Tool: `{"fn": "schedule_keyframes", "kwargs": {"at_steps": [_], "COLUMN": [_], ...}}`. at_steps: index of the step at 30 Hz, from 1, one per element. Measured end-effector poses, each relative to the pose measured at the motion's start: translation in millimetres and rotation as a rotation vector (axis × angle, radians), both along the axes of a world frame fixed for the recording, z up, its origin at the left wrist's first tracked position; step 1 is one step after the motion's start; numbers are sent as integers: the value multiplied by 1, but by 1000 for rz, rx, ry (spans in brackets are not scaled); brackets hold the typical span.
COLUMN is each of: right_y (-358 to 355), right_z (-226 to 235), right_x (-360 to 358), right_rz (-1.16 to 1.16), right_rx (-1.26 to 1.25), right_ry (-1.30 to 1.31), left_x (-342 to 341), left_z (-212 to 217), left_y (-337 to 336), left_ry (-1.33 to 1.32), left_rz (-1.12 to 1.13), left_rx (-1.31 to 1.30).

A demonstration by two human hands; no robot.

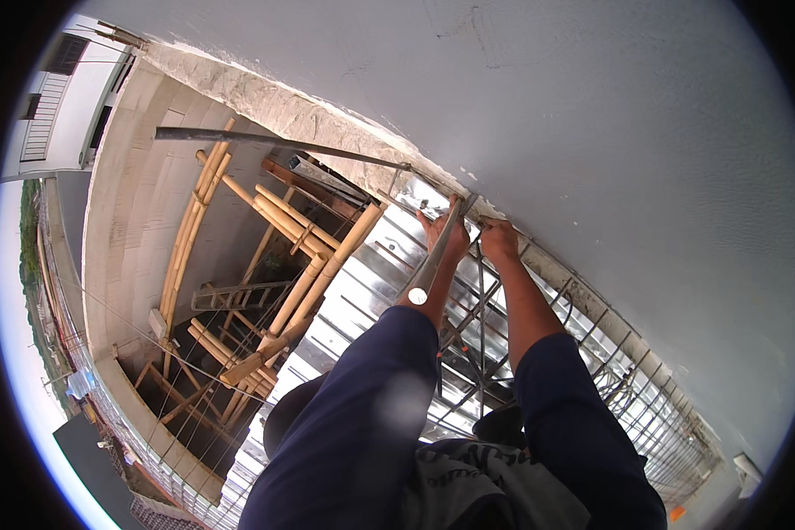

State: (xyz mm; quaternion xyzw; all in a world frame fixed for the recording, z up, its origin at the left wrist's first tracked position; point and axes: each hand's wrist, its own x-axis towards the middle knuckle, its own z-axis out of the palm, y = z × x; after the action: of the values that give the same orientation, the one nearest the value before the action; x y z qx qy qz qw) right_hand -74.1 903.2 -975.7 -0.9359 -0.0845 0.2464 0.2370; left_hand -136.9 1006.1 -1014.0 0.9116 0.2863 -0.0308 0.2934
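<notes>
Left hand (457, 241) touches grey metal tube (430, 268); right hand (500, 239) curls, both hands' fingers' grip unclear; dark-lettered grey cloth shirt (495, 486).

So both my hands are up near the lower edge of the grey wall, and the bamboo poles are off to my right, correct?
Not quite: the bamboo poles are off to your left, as the head view shows. Your left hand and right hand are indeed near the lower edge of the grey wall.
</notes>
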Motion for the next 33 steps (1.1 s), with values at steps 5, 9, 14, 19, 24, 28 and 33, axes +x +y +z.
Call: {"fn": "schedule_keyframes", "kwargs": {"at_steps": [5, 9, 14, 19, 24, 28, 33], "right_y": [7, -4, -35, -60, -53, -21, 4], "right_z": [-8, -10, 56, 56, 48, 43, -2], "right_x": [4, 21, 11, -21, -16, -5, 5], "right_rz": [-87, -97, -133, -197, -3, 23, -6], "right_rx": [-70, -8, 51, 178, 83, -69, -14], "right_ry": [15, 171, 249, 100, -64, -37, -44], "left_x": [11, 17, 25, 33, 33, 37, 36], "left_z": [20, 21, 53, 62, 62, 68, 62], "left_y": [5, 5, 13, 13, 12, 16, 20], "left_ry": [241, 268, 402, 471, 413, 453, 445], "left_rz": [-84, -99, -117, -114, -90, -85, -114], "left_rx": [3, 32, -102, -128, -99, -168, -167]}}
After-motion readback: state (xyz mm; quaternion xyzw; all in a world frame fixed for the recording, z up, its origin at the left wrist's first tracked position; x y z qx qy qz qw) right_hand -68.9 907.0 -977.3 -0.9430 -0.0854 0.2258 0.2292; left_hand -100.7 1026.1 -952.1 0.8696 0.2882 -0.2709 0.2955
